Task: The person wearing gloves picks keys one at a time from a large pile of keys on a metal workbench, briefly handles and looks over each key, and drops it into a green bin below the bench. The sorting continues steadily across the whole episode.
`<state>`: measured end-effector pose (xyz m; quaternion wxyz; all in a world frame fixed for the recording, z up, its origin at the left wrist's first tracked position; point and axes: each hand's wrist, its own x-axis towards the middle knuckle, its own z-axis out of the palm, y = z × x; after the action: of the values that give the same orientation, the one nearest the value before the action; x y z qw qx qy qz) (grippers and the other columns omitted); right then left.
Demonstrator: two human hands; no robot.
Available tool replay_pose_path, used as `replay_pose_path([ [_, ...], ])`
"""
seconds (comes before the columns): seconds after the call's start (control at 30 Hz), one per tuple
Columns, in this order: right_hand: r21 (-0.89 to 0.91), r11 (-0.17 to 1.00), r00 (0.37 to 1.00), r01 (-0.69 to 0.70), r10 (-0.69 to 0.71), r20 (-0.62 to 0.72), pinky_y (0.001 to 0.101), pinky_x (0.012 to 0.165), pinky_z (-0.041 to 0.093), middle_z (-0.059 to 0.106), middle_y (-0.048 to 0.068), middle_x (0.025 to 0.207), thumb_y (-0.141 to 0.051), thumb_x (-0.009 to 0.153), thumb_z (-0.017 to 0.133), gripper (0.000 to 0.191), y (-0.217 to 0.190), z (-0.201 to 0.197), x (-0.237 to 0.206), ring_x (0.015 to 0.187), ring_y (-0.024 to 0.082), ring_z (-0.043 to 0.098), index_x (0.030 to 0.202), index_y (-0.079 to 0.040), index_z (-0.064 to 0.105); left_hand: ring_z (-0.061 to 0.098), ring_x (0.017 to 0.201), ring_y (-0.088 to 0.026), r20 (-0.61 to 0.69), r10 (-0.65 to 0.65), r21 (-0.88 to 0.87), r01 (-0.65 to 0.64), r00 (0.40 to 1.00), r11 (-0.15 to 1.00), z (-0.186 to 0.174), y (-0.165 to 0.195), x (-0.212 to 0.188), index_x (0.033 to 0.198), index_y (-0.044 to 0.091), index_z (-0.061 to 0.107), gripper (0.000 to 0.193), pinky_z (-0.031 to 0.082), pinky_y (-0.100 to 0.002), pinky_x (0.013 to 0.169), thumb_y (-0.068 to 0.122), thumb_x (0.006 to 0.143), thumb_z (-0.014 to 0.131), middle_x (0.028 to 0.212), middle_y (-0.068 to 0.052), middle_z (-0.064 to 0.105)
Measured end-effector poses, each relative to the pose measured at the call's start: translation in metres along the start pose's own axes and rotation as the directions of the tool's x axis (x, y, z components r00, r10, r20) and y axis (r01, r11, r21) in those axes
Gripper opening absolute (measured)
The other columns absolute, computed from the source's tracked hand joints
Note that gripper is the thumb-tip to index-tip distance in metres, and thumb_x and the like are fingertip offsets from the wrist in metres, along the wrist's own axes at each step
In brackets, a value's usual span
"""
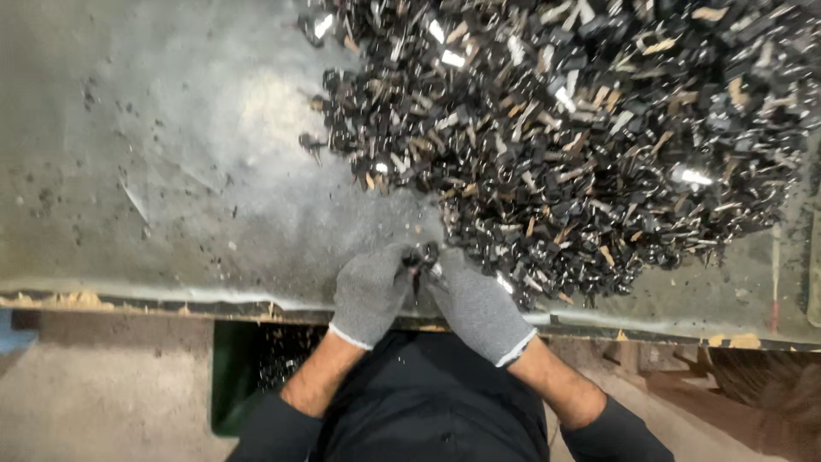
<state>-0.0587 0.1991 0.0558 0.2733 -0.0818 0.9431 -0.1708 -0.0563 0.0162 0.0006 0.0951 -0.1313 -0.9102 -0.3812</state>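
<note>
- The left hand [369, 295], in a grey knit glove, has its fingertips pressed together on a small dark piece [419, 256], pinching it from its own side.
- The right hand [475, 304], gloved the same way, meets it from the other side; its fingertips close on the same small dark piece, so both grips share one thing.
- The piece sits right between the two grips, just above the near edge of the desk [171, 171]; it is too small and dark to tell its exact shape.
- Just beyond the grip and spreading away to the right lies a large heap of small parts [581, 128], mostly black, with tan and shiny metal bits mixed in. Its nearest edge is touching or almost touching the right hand's fingers.
- To the left of the grip, the desk surface is grey and worn, dusted with light sawdust and a few stray dark crumbs.
- A few loose parts [310, 141] lie apart from the heap, well beyond the grip on the left-hand side.
- Below the grip, under the desk edge, a green bin [235, 376] shows beside the left forearm, with dark bits inside.
- Both forearms are bare between glove cuff and dark sleeve.
</note>
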Motion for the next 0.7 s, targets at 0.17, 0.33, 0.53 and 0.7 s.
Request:
replay_pose_path([
  [0.17,-0.477,0.861,0.954,0.178,-0.271,-0.132,0.0396,0.064,0.061,0.067,0.023,0.110,-0.015,0.094,0.060,0.029,-0.001,0.029,-0.005,0.094,0.034,0.073,0.115,0.004,0.056,0.066,0.075,-0.033,-0.019,0.204,0.102,-0.201,0.979,0.974,0.012,-0.012,-0.004,0.097,0.010,0.069,0.021,0.053,-0.046,0.067,0.005,0.076,0.069,0.081,-0.012,0.066],
  [0.33,-0.447,0.880,0.848,0.160,-0.354,-0.394,0.0333,0.075,0.063,0.067,0.029,0.119,-0.014,0.087,0.062,0.037,0.002,0.032,-0.006,0.102,0.033,0.074,0.117,0.006,0.055,0.066,0.081,-0.034,0.100,0.193,0.055,-0.199,0.976,0.979,0.016,-0.015,-0.006,0.094,0.007,0.067,0.021,0.053,-0.047,0.073,0.009,0.073,0.069,0.082,-0.012,0.065],
  [0.53,-0.361,0.929,0.944,0.085,-0.191,-0.269,0.0379,0.064,0.062,0.069,0.024,0.111,-0.015,0.093,0.062,0.027,-0.001,0.038,-0.010,0.091,0.034,0.073,0.110,0.005,0.057,0.064,0.082,-0.035,0.064,0.197,0.044,-0.200,0.978,0.979,0.017,-0.017,-0.013,0.095,0.007,0.067,0.020,0.052,-0.047,0.073,0.007,0.075,0.068,0.084,-0.013,0.064],
  [0.7,-0.326,0.944,0.966,0.041,-0.120,-0.227,0.0382,0.062,0.061,0.069,0.020,0.109,-0.009,0.092,0.057,0.019,-0.004,0.034,-0.003,0.084,0.031,0.074,0.109,0.000,0.058,0.064,0.081,-0.033,0.141,0.235,0.100,-0.250,0.962,0.963,0.015,-0.017,-0.012,0.093,0.006,0.066,0.014,0.053,-0.046,0.074,0.006,0.079,0.068,0.082,-0.013,0.062],
])
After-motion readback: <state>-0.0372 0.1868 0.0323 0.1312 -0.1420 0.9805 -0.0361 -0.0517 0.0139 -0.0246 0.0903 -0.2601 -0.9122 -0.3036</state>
